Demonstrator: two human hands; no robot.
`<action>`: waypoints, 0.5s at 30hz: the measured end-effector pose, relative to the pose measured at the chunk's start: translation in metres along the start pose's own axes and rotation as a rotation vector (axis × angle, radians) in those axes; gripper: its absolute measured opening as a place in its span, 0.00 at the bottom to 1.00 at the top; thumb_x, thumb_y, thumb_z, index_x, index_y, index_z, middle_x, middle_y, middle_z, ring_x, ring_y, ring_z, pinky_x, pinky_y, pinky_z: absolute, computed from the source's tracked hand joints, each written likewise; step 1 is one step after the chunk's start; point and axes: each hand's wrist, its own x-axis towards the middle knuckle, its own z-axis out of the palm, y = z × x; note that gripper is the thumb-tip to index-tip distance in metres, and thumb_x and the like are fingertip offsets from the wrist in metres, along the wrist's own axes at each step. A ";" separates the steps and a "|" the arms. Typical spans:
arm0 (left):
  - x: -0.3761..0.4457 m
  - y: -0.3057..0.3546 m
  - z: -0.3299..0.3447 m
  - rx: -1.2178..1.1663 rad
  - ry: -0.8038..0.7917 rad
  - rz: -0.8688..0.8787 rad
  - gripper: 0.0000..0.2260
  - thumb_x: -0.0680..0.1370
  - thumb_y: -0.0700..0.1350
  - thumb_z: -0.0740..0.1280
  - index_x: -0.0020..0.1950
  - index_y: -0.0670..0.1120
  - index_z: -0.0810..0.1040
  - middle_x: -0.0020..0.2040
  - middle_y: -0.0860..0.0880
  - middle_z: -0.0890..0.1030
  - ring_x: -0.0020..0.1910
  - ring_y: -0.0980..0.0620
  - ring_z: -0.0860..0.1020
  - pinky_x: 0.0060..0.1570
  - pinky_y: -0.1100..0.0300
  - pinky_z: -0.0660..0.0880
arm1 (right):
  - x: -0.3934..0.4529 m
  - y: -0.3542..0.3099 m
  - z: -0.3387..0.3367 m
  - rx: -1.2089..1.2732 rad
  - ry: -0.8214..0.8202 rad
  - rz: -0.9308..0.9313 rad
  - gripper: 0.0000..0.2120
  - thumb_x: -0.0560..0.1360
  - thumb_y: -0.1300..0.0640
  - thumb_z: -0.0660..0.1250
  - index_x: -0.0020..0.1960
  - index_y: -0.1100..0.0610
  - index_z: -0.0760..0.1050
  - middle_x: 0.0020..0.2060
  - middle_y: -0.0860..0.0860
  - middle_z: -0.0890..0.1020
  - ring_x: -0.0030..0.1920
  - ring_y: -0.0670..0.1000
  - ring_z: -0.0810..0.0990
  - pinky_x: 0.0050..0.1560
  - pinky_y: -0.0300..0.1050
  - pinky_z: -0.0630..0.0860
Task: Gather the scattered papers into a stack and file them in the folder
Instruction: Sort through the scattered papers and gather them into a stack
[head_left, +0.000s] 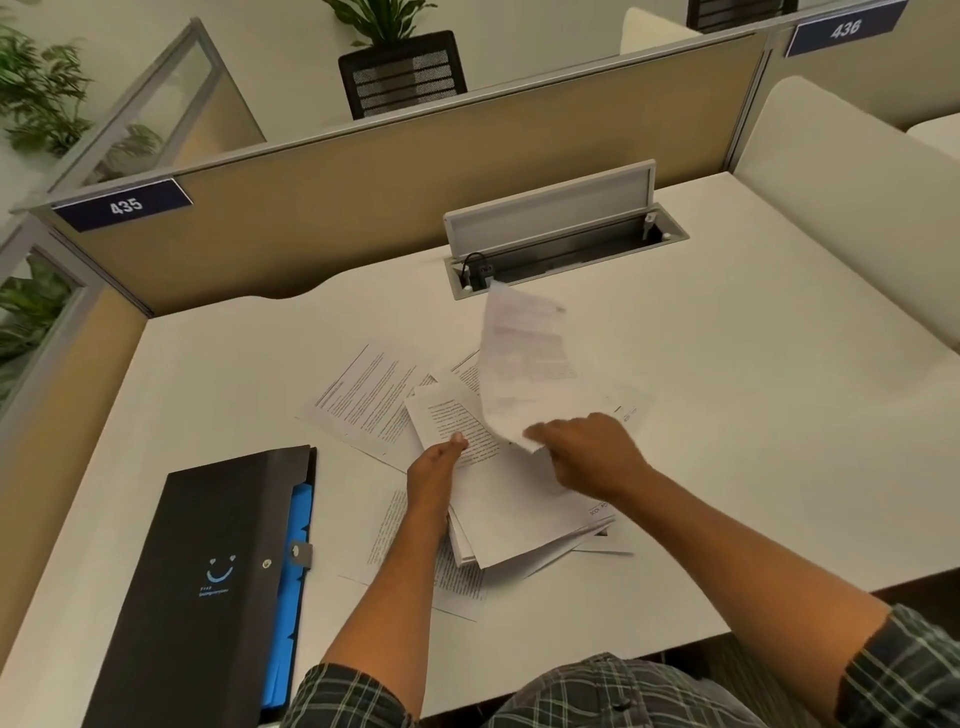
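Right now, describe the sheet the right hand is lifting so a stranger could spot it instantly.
Start at the open cable tray sunk into the white desk. Just in front of it, the right hand pinches a lifted sheet by its near edge. Unlike the scattered papers lying flat, it stands up off the desk, curved and motion-blurred.

Matt white desk, thin printed paper sheets, matt black plastic folder (blue dividers).

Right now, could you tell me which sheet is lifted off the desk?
The sheet pinched in the right hand, curling upward; the others lie flat.
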 end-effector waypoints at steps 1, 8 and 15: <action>0.000 0.001 0.001 -0.012 -0.004 -0.010 0.07 0.75 0.52 0.78 0.47 0.49 0.89 0.53 0.48 0.88 0.55 0.46 0.86 0.58 0.48 0.82 | 0.002 -0.004 0.006 -0.019 -0.065 -0.016 0.19 0.78 0.57 0.63 0.68 0.48 0.77 0.56 0.48 0.85 0.49 0.55 0.85 0.44 0.44 0.69; -0.002 0.006 -0.001 -0.002 -0.029 -0.009 0.12 0.75 0.49 0.78 0.55 0.44 0.88 0.53 0.52 0.89 0.57 0.50 0.85 0.63 0.51 0.80 | -0.001 0.001 0.037 -0.042 -0.386 0.213 0.48 0.69 0.26 0.64 0.79 0.52 0.56 0.81 0.60 0.56 0.77 0.64 0.62 0.73 0.61 0.65; -0.006 0.006 -0.006 0.013 -0.029 -0.019 0.14 0.76 0.49 0.77 0.58 0.44 0.87 0.58 0.49 0.87 0.58 0.53 0.83 0.57 0.59 0.78 | 0.001 -0.007 0.037 -0.116 -0.239 0.093 0.25 0.79 0.51 0.65 0.73 0.56 0.65 0.66 0.57 0.77 0.57 0.58 0.81 0.54 0.52 0.79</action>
